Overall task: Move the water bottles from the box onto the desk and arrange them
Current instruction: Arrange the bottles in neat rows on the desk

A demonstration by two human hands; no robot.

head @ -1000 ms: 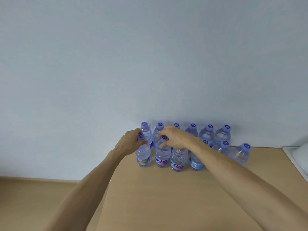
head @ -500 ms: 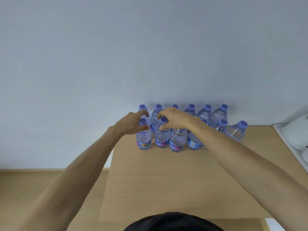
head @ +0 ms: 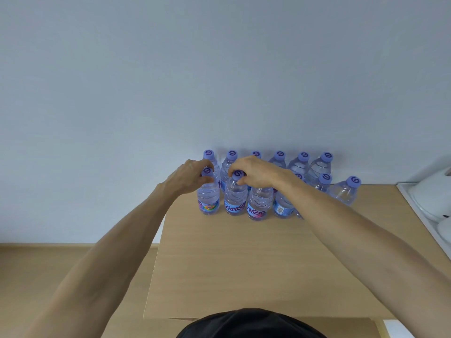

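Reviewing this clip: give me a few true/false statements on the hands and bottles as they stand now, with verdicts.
1. The left hand grips the neck of the front-left bottle. True.
2. The right hand rests flat on the desk. False: it pinches the second front bottle just below its cap.
3. All the bottles stand upright. False: the far-right bottle leans.
4. The bottles stand along the wall. True.
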